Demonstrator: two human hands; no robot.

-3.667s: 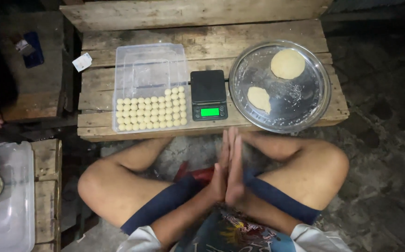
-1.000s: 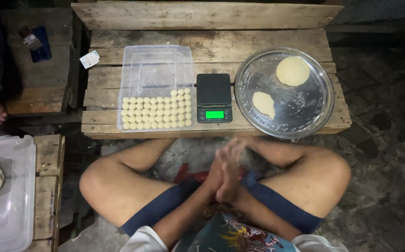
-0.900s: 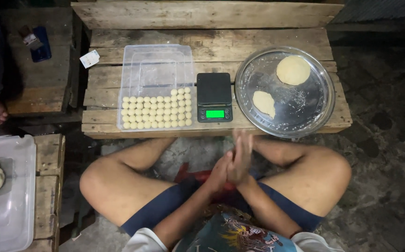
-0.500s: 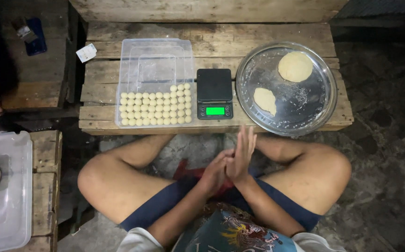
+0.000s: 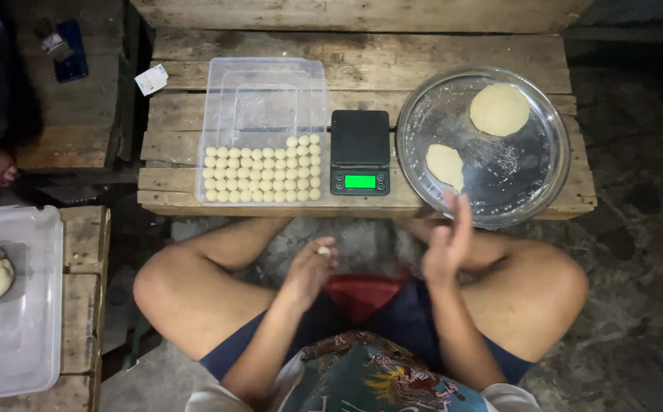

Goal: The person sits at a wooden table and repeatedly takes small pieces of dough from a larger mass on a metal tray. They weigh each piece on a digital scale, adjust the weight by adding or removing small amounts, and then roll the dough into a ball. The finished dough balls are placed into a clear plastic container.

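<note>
Planks make a low wooden table [image 5: 453,53] across the top of the frame. On it sit a clear box [image 5: 264,99] of little dough balls, a round metal tray [image 5: 533,172] and a black scale [image 5: 359,151]. Lower down in the middle, the left hand [image 5: 310,268] pinches one small dough ball [image 5: 324,250] at its fingertips. To its right, the right hand [image 5: 447,246] is open flat and holds nothing.
</note>
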